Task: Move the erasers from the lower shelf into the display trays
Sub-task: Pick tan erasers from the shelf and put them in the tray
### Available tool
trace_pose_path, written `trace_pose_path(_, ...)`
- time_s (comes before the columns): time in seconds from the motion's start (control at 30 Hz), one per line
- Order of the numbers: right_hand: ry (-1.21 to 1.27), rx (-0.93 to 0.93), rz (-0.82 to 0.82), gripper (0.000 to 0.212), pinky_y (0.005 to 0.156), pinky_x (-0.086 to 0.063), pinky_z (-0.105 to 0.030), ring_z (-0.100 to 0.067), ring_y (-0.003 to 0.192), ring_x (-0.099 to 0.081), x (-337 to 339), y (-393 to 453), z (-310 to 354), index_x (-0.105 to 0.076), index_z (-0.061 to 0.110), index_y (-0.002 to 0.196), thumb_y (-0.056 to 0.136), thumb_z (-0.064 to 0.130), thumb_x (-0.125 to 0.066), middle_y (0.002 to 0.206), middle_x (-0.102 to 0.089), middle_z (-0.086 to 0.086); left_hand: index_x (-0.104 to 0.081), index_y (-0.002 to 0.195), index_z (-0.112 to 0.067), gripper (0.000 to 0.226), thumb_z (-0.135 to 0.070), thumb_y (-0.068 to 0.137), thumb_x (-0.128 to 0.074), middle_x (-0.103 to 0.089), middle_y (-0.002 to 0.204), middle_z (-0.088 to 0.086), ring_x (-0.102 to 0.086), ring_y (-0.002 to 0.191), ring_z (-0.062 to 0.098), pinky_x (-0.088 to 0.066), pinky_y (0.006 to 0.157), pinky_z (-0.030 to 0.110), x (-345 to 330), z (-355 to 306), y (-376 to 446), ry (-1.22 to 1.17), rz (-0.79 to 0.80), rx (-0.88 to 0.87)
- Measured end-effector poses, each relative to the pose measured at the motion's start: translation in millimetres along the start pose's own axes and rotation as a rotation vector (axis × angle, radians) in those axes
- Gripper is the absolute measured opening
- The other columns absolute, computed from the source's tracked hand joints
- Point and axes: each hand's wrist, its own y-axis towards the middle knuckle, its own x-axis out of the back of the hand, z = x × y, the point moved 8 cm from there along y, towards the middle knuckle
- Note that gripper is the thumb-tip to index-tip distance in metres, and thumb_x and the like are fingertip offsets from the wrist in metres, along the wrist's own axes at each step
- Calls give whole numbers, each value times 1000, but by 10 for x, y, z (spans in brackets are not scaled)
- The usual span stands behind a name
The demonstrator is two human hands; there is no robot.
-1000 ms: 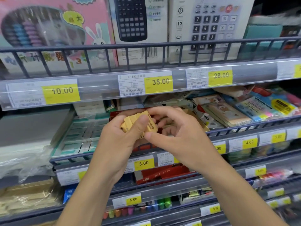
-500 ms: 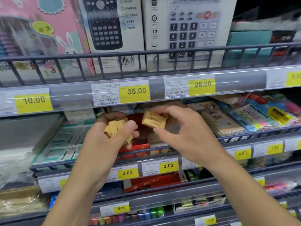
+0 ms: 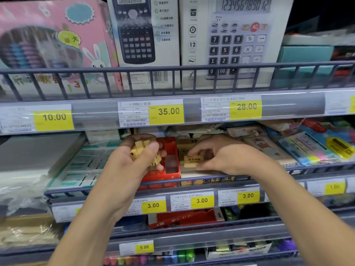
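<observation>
My left hand grips a bunch of several yellow erasers in front of a red display tray on the middle shelf. To its right, my right hand pinches a single yellow eraser with printed text, low inside a tan display tray that stands next to the red one. More yellow erasers lie in that tan tray behind the held one. The wire rail of the shelf runs just below both hands.
Calculator boxes and a pink abacus box stand on the shelf above. Sticky-note packs lie right of the trays, a green-white tray left. Red boxes and highlighters fill lower shelves.
My right hand took one eraser from the bunch in my left hand, carried it right and down, and now holds it low inside the tan tray. The view moved closer to the shelf.
</observation>
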Motion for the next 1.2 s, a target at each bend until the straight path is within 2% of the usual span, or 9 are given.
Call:
trace_pose_path(0.17, -10, 20, 59, 32, 59, -36, -6, 10, 77, -49, -123, 97, 14, -67, 45, 114, 84, 41, -77, 87, -49, 33, -69, 114, -4, 54, -41, 75, -73, -80, 100, 9, -77, 93, 20, -60, 74, 23, 20, 24, 14, -25, 1, 30)
trace_pose_path(0.27, -21, 44, 60, 27, 62, -37, -2, 12, 79, -49, -146, 122, 28, -69, 45, 110, 84, 40, -76, 92, -50, 32, -69, 114, -1, 48, -35, 81, -71, -79, 104, 13, -77, 97, 22, -60, 70, 23, 10, 34, 13, -47, 6, 46)
trace_pose_path(0.4, -24, 36, 84, 26, 69, -38, -1, 7, 86, -50, -182, 126, -4, -70, 43, 110, 84, 42, -76, 104, -52, 23, -71, 111, -1, 45, -35, 82, -71, -80, 99, 12, -77, 96, 24, -59, 68, 22, 4, 44, 21, -54, 10, 57)
trace_pose_path(0.6, -45, 28, 141, 30, 92, -43, -21, -6, 105, -53, -180, 62, 21, -70, 44, 115, 87, 54, -68, 118, -50, 17, -72, 107, -3, 55, -46, 72, -74, -80, 97, 12, -77, 91, 23, -58, 68, 22, -22, 27, 20, -55, 8, 50)
trace_pose_path(0.77, 176, 125, -203, 39, 77, -46, -11, 3, 95, -59, 90, -197, 292, -60, 52, 122, 84, 60, -65, 108, -64, 24, -73, 110, -5, 56, -50, 76, -73, -81, 99, 11, -76, 85, 23, -59, 71, 23, -62, 29, 4, -18, 19, 51)
trace_pose_path(0.87, 374, 258, -238, 57, 82, -56, -30, -6, 98, -65, 57, -343, 606, -54, 46, 133, 80, 62, -69, 112, -67, 20, -75, 106, -4, 53, -49, 78, -72, -80, 97, 14, -76, 85, 21, -60, 74, 23, -107, 41, 4, -19, 49, 51)
trace_pose_path(0.93, 318, 280, -273, 53, 75, -55, -34, -6, 94, -64, 6, -371, 718, -59, 37, 125, 80, 62, -71, 104, -69, 15, -73, 111, -3, 56, -49, 78, -72, -80, 99, 13, -78, 94, 22, -61, 76, 23, -133, 41, 2, -28, 66, 46)
trace_pose_path(1.07, 201, 243, -410, 39, 67, -38, -16, 1, 86, -52, 35, -406, 735, -60, 39, 106, 79, 66, -69, 85, -61, 19, -71, 113, -2, 58, -49, 80, -70, -80, 99, 12, -78, 93, 22, -60, 75, 24, -158, 49, -14, -9, 101, 41)
trace_pose_path(1.2, 477, 226, -504, 35, 58, -46, -17, -1, 71, -60, 60, -425, 671, -58, 36, 95, 73, 52, -81, 85, -67, 19, -68, 108, 4, 54, -44, 85, -69, -79, 103, 16, -75, 80, 22, -60, 71, 25, -135, 49, -23, -31, 140, 29)
